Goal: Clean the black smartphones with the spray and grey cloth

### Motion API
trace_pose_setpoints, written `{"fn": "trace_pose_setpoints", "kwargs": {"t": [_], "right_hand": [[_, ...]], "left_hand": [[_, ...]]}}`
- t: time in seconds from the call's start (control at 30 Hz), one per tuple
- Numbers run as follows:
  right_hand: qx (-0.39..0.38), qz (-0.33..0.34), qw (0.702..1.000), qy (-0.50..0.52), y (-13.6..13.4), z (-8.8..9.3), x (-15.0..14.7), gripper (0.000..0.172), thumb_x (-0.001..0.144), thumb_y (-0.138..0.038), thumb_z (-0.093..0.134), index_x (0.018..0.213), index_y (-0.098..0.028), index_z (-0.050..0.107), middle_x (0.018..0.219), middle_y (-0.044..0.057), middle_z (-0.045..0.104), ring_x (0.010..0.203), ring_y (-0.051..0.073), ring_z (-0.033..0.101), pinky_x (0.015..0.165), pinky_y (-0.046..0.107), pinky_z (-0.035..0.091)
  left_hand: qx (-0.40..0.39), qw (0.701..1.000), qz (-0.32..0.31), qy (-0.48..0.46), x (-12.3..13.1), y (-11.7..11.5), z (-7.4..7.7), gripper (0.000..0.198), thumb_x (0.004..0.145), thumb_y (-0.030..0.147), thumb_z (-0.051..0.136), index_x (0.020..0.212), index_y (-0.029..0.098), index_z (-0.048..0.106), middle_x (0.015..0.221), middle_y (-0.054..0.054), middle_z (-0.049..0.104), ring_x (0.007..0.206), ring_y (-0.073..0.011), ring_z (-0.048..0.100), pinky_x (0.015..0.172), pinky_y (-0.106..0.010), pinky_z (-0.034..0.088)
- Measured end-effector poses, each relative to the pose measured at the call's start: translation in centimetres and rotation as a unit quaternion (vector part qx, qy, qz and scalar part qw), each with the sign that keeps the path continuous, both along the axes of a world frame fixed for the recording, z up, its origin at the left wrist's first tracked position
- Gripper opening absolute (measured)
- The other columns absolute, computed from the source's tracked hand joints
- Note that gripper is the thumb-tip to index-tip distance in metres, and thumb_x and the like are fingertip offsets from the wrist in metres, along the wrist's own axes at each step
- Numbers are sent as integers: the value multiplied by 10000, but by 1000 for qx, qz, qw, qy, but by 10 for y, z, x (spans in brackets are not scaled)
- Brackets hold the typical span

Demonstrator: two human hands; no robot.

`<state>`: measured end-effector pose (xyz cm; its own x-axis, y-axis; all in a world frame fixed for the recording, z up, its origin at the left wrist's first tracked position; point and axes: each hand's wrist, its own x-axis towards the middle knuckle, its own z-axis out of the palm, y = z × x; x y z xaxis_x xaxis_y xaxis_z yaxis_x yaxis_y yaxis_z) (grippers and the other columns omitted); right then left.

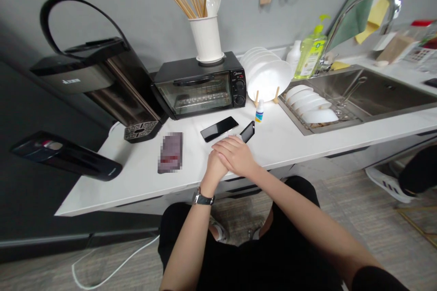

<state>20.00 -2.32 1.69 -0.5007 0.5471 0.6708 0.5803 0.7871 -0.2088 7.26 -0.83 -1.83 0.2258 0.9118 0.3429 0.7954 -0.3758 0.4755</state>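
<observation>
My left hand [216, 166], with a black-strapped watch [204, 198] at the wrist, rests near the counter's front edge. Laid across it is my right hand [237, 154], its fingers outstretched over the left. Most of the left fingers are covered, and whether anything lies beneath the hands is hidden. Just beyond the fingertips is a black phone [219, 128], flat with a dark screen. A smaller dark-screened device [247, 132], like a phone, sits close by the right knuckles. Behind it stands a small white bottle [259, 112] with a blue and yellow label.
A toaster oven [198, 93] carries a white utensil holder [206, 38]. Left are a drinks machine [102, 77], a dark cylinder [68, 157] and a blurred-out flat item [170, 152]. Plates [269, 77] stand in a rack beside the sink [368, 120], with bowls [310, 104] inside it.
</observation>
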Motion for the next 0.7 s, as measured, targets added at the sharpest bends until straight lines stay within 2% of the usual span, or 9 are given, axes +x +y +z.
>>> {"fn": "trace_pose_setpoints", "kwargs": {"t": [0.1,0.17,0.3,0.47,0.53,0.6,0.7], "right_hand": [[37,30,996,-70,22,1,23,370,1088,-374,403,1175,-164,695,1065,103,758,989,247,629,883,408,437],[45,21,995,-86,38,3,39,416,1100,-398,367,1063,-162,708,964,95,748,904,234,616,818,386,405],[15,-48,995,-86,62,8,67,484,1106,-367,311,895,-164,696,838,88,714,809,222,586,781,370,362],[-87,-156,984,-22,67,4,81,503,1086,-342,327,792,-163,693,802,111,705,817,225,613,794,342,370],[-102,-184,978,5,63,-1,79,542,1090,-366,314,786,-156,710,793,124,712,788,223,630,757,333,374],[-114,-195,974,28,60,-5,76,590,1101,-385,281,810,-154,740,782,124,726,748,215,649,727,325,381],[-141,-192,969,65,61,-11,75,657,1114,-413,223,852,-178,777,721,94,734,697,202,676,708,309,406]], "left_hand": [[-30,999,-12,11,1,-3,10,215,891,113,554,1003,138,735,1004,-130,778,910,-255,714,800,-325,538],[-43,999,-20,-2,1,-5,18,230,965,179,516,923,150,740,906,-103,777,833,-231,711,753,-301,526],[-37,996,-49,-69,3,-10,27,345,1049,374,483,987,178,761,910,-68,788,811,-211,711,726,-279,509],[-24,990,-61,-128,3,-10,22,267,1020,371,553,1074,221,766,1057,-75,797,948,-233,735,845,-312,530],[-14,976,-39,-213,2,-9,20,217,972,361,629,1095,225,746,1069,-67,790,963,-221,734,862,-306,538],[0,946,2,-325,1,-6,22,219,901,367,712,1045,202,716,980,-50,777,896,-198,728,820,-285,545],[41,903,56,-423,2,-2,36,244,823,371,782,926,175,679,855,-17,728,809,-165,690,778,-256,535]]}}
